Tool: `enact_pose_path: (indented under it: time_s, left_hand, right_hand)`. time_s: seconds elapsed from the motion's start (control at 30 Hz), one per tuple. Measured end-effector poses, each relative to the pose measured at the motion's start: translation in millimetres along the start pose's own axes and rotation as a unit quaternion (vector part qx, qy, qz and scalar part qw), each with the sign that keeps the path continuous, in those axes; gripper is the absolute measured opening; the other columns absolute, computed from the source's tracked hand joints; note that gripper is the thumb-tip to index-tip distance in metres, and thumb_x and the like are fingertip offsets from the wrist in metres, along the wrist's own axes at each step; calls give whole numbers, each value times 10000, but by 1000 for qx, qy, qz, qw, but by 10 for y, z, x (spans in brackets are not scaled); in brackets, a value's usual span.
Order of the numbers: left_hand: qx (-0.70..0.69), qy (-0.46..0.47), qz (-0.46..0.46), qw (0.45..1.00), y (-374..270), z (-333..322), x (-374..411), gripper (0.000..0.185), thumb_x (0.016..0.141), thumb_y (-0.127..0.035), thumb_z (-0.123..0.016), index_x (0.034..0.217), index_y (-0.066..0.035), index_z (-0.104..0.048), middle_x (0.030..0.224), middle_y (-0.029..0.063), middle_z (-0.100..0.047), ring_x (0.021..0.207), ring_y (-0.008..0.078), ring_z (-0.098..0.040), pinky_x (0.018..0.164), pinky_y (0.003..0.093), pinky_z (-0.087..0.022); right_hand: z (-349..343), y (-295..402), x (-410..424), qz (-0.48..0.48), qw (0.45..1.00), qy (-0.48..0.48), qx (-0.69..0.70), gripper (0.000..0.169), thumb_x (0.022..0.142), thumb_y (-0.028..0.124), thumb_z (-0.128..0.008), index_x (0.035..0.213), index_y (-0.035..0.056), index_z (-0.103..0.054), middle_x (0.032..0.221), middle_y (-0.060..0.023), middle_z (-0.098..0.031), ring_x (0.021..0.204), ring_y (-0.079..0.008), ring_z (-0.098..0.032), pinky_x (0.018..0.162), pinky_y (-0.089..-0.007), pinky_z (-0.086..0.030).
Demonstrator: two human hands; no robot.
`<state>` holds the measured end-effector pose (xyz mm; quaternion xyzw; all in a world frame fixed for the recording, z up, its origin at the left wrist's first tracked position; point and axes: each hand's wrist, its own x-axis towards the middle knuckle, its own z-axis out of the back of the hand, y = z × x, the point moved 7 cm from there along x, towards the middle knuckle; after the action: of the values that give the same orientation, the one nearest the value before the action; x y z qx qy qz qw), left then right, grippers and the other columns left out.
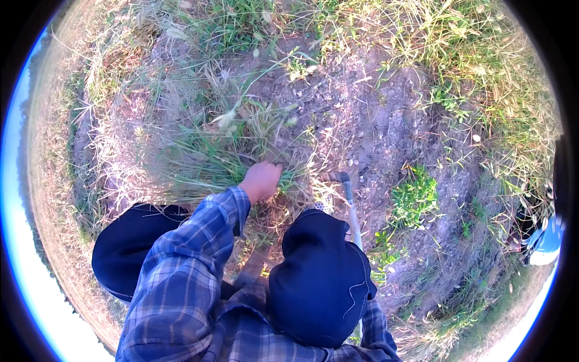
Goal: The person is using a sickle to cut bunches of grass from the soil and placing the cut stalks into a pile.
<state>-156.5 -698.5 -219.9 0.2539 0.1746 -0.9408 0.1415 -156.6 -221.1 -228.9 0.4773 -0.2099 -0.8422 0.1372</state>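
Note:
My left hand [263,181] is closed around the base of a bunch of long green grass [203,169], whose stems spread to the left, partly blurred. Just right of that hand is the dark head [335,176] of a long-handled tool, low by the soil; its exact kind is unclear. The pale handle [355,224] runs down beside my right knee. A sliver of my right hand [348,233] shows against the handle, the rest hidden behind the knee, so its grip cannot be seen. My right sleeve [376,323] appears below the knee.
Dry, crumbly soil [380,122] lies ahead, with a leafy green plant [414,197] to the right. Taller grass [484,68] stands at the upper right. My dark-clad knees [321,280] are bent close to the ground. Something blue and white [545,240] is at the far right edge, unclear.

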Motion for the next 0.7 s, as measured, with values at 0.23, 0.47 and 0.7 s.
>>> enact_pose_path:
  time_s: [0.23, 0.47, 0.7]
  left_hand:
    - [-94, -27, -12, 995, -237, 993, -948, 372, 684, -132, -643, 1033, -19, -574, 815, 218, -632, 806, 405, -610, 730, 467, -496]
    - [168, -243, 350, 889, 1510, 3040, -2277, 529, 691, -86, -681, 1188, -6, -519, 959, 260, -611, 928, 412, -585, 815, 466, -473]
    - [209, -73, 250, 943, 1042, 2403, -1838, 550, 627, 9, -677, 1152, -18, -515, 1164, 181, -568, 1056, 340, -554, 856, 424, -490]
  right_hand:
    - [501, 684, 281, 72, 989, -105, 77, 297, 875, 238, -594, 1039, 41, -445, 669, -201, -603, 644, -404, -621, 510, -439, -466]
    - [518, 1911, 806, 171, 966, -147, 123, 319, 873, 247, -596, 1050, 41, -429, 689, -234, -592, 661, -437, -610, 549, -477, -456]
    - [862, 2139, 1287, 162, 960, -193, 121, 307, 877, 228, -576, 1018, 5, -419, 731, -256, -597, 695, -446, -606, 585, -486, -457]
